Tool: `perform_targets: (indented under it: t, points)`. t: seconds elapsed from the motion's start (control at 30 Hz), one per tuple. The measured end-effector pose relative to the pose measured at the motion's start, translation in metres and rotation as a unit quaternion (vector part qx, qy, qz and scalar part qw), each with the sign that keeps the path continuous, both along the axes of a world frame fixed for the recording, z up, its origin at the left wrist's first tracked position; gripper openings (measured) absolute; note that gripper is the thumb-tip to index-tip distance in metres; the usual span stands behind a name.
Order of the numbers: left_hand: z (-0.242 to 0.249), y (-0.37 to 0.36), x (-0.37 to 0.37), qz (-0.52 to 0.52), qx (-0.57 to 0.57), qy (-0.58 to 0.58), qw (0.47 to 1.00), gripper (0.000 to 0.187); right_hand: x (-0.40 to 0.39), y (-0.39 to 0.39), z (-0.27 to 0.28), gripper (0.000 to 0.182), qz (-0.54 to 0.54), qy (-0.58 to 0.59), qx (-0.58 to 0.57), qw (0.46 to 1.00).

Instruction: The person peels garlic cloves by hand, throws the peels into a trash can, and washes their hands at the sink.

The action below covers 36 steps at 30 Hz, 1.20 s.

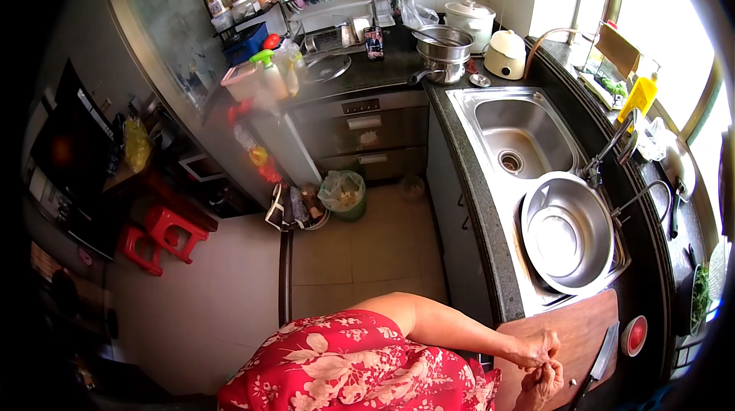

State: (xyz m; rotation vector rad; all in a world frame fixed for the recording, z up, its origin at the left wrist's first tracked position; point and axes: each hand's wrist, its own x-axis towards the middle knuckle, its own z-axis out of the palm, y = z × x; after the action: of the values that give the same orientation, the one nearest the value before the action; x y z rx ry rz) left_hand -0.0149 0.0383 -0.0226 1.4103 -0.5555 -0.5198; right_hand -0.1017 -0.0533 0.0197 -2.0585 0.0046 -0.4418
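While my left hand (538, 348) and right hand (542, 385) meet over the wooden board (563, 332), both sets of fingers are bent inward and close together, fingertips touching or nearly so. Each grip is drawn closed, but I cannot tell what, if anything, is pinched between them. A small white piece (573, 382) lies on the board just beside my right hand, on the side towards the knife (605, 351). The knife lies along the board's far edge, and past it stands a small bowl (627, 334) showing red inside.

Beyond my left hand, the board lies beside the steel sink (490, 129), where a large metal basin (563, 235) sits at the near end by the taps. Further along the dark bench (478, 219) I see a cream kettle (505, 57), stacked metal pots (442, 49) and a white lidded pot (470, 22). A phone (374, 43) stands upright near the dish rack (329, 3). Below, a lined green bin (343, 195) stands on the floor.
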Motion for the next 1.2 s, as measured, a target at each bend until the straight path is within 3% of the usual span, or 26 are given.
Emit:
perform_targets:
  t: [0.13,0.17,0.23,0.27,0.3,0.37,0.43,0.5,0.53,0.6,0.77,0.93,0.97,1.0,1.03,1.2]
  points:
    - [0.016,0.006,-0.001,-0.034,0.031,0.089,0.995,0.013,-0.002,-0.006,-0.013,0.016,-0.024,0.037,0.103,0.994]
    - [-0.002,-0.006,0.001,-0.007,0.023,0.026,0.999,0.012,-0.003,-0.010,-0.014,0.016,-0.025,0.038,0.103,0.994]
    - [-0.003,-0.009,0.001,0.018,0.014,-0.038,0.999,0.011,-0.003,-0.017,-0.018,0.016,-0.061,0.143,0.345,0.926]
    - [0.015,0.002,0.001,0.035,0.024,-0.110,0.993,0.012,-0.004,-0.019,-0.022,0.016,-0.062,0.143,0.345,0.926]
    - [0.025,0.008,0.001,0.051,0.035,-0.182,0.981,0.012,-0.004,-0.018,-0.024,0.016,-0.055,0.120,0.309,0.942]
    - [0.027,0.006,0.000,0.055,0.048,-0.187,0.980,0.012,-0.005,-0.017,-0.025,0.016,-0.051,0.098,0.271,0.956]
    - [0.022,0.001,-0.001,0.058,0.061,-0.192,0.978,0.013,-0.001,-0.007,-0.011,0.013,-0.048,-0.015,0.029,0.998]
    - [0.016,-0.002,-0.001,-0.022,0.070,-0.004,0.997,0.016,-0.002,-0.008,-0.012,0.012,-0.057,-0.011,-0.026,0.998]
    - [0.019,-0.002,-0.001,-0.023,0.070,-0.004,0.997,0.016,-0.003,-0.009,-0.014,0.010,-0.065,-0.008,-0.080,0.995]
    - [0.029,0.002,-0.002,-0.070,0.032,0.189,0.979,0.017,-0.003,-0.012,-0.014,0.010,-0.065,-0.002,-0.066,0.996]
    - [0.034,0.010,0.002,-0.072,-0.002,0.250,0.965,0.014,-0.004,-0.008,-0.016,0.010,-0.109,0.101,0.220,0.964]
    - [0.025,0.006,-0.001,-0.088,-0.006,0.265,0.960,0.011,-0.005,-0.012,-0.018,0.012,-0.140,0.167,0.329,0.919]
    - [0.020,0.003,-0.002,-0.084,-0.024,0.280,0.956,0.009,-0.005,-0.014,-0.019,0.012,-0.140,0.167,0.329,0.919]
    - [0.025,0.006,-0.003,-0.080,-0.042,0.295,0.951,0.008,-0.006,-0.013,-0.017,0.013,-0.099,0.102,0.161,0.977]
    - [0.031,0.008,-0.003,-0.080,-0.042,0.296,0.951,0.008,-0.006,-0.013,-0.015,0.014,-0.055,0.033,-0.013,0.998]
    - [0.040,0.010,-0.004,-0.056,-0.016,0.288,0.956,0.007,-0.008,-0.020,-0.020,0.020,-0.051,0.046,-0.014,0.998]
